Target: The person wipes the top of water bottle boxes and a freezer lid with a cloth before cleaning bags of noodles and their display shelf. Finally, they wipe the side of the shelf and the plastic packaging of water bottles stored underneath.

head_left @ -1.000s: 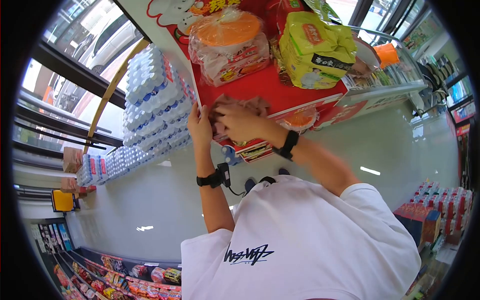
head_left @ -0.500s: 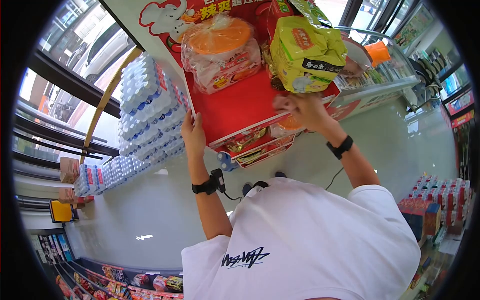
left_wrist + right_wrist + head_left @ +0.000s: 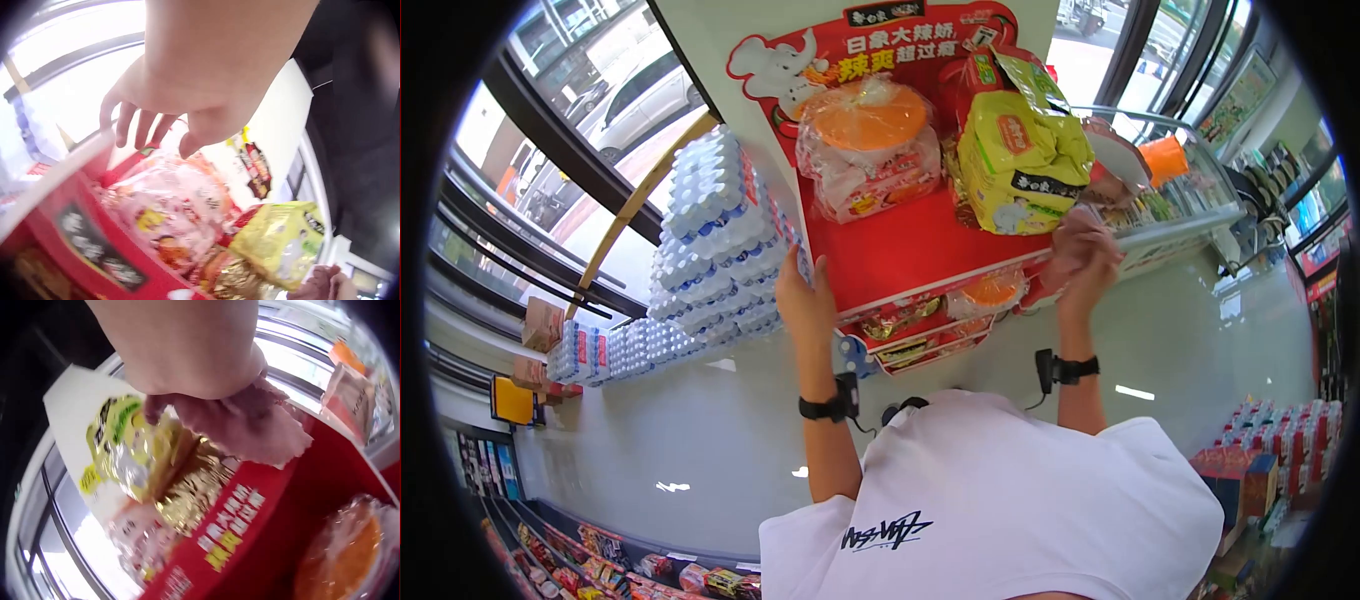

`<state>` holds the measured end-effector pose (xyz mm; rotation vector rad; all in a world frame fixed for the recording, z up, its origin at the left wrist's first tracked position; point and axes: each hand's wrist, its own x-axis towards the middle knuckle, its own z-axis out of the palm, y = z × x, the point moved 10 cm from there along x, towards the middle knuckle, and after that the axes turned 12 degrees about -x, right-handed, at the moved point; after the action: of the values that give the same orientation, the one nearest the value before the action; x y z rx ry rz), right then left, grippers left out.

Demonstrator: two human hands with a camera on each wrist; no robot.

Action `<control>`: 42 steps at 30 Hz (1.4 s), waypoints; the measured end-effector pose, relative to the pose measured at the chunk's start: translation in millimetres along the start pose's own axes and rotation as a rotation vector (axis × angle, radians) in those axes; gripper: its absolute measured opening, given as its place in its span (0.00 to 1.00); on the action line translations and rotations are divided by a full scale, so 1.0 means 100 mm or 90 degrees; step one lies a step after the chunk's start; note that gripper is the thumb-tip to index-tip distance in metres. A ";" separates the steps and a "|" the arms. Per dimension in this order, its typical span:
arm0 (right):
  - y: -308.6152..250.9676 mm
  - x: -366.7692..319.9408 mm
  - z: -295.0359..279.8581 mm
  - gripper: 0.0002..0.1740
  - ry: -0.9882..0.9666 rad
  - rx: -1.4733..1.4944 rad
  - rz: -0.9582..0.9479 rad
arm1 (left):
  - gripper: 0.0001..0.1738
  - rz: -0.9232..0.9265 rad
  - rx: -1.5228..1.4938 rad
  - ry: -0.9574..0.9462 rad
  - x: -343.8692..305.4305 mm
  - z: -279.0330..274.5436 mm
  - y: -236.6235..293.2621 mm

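Observation:
My right hand [image 3: 1092, 282] grips a crumpled brownish-pink cloth [image 3: 259, 428] at the right end of a red display shelf [image 3: 890, 265]. Part of the cloth hangs past the fingers, close to the shelf's side edge. On the left side, my left hand [image 3: 807, 305] is at the shelf's edge, its fingers [image 3: 125, 128] loosely bent and spread from the thumb near the white rim. Between the hands stand a pink noodle pack with an orange-lidded bowl [image 3: 870, 115] wrapped in clear film, and a yellow-green noodle pack [image 3: 1020, 160].
Shrink-wrapped water bottles [image 3: 710, 230] are stacked to the left by the window. A glass-sided case [image 3: 1185, 205] with an orange item [image 3: 1164, 158] stands to the right. Lower shelf tiers hold more packs, including another orange-lidded bowl [image 3: 990, 290].
My right hand has carried the cloth from the shelf's left front across to its right end. My left hand remains by the left edge. The head view has tilted up, showing more backboard.

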<state>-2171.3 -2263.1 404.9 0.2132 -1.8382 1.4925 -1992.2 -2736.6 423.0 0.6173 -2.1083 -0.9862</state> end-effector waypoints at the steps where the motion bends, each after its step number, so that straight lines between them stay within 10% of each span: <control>1: 0.10 0.11 -0.22 0.14 0.084 0.086 0.005 | 0.28 0.039 -0.099 0.028 -0.03 -0.06 0.29; 5: 0.27 0.43 0.01 0.20 -0.030 0.527 0.301 | 0.36 0.180 -0.346 -0.100 -0.24 0.19 1.62; 9: 0.02 0.77 0.37 0.26 -0.155 0.526 0.235 | 0.57 0.315 -0.473 -0.178 -0.36 0.84 2.33; 11: -0.14 0.99 0.45 0.30 -0.150 -0.284 -0.287 | 0.63 0.308 -0.553 -0.171 -0.41 1.05 2.50; 12: -0.34 0.99 0.56 0.30 -0.156 -0.267 -0.305 | 0.68 0.319 -0.480 -0.126 -0.48 1.08 2.58; 15: -0.73 0.61 0.87 0.29 -0.320 0.594 0.304 | 0.77 0.313 -0.426 -0.059 -0.49 1.11 2.59; 17: -0.87 0.51 0.87 0.28 -0.311 0.589 0.297 | 0.81 0.294 -0.459 -0.051 -0.46 1.05 2.57; 24: -1.86 -0.19 0.47 0.25 -0.300 0.350 -0.007 | 0.75 0.447 -0.436 0.053 -0.51 -0.24 2.68; 31: -2.86 -1.06 0.79 0.23 -0.577 0.292 -0.327 | 0.73 0.314 -0.579 -0.014 -0.38 -0.99 1.95; 34: -2.82 -1.29 0.93 0.22 -0.606 0.288 -0.326 | 0.64 0.208 -0.584 -0.015 -0.36 -0.86 1.48; 37: -2.38 -1.53 1.21 0.24 -0.709 0.359 -0.050 | 0.55 0.132 -0.506 0.002 -0.33 -0.71 1.24; 42: -2.01 -1.46 1.11 0.20 -0.686 0.280 -0.064 | 0.51 0.097 -0.511 -0.071 -0.18 -0.38 1.04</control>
<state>-2005.4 -2470.5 463.3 1.5416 -2.1443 1.8577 -1963.9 -2680.0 515.4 -0.0044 -1.6065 -1.6530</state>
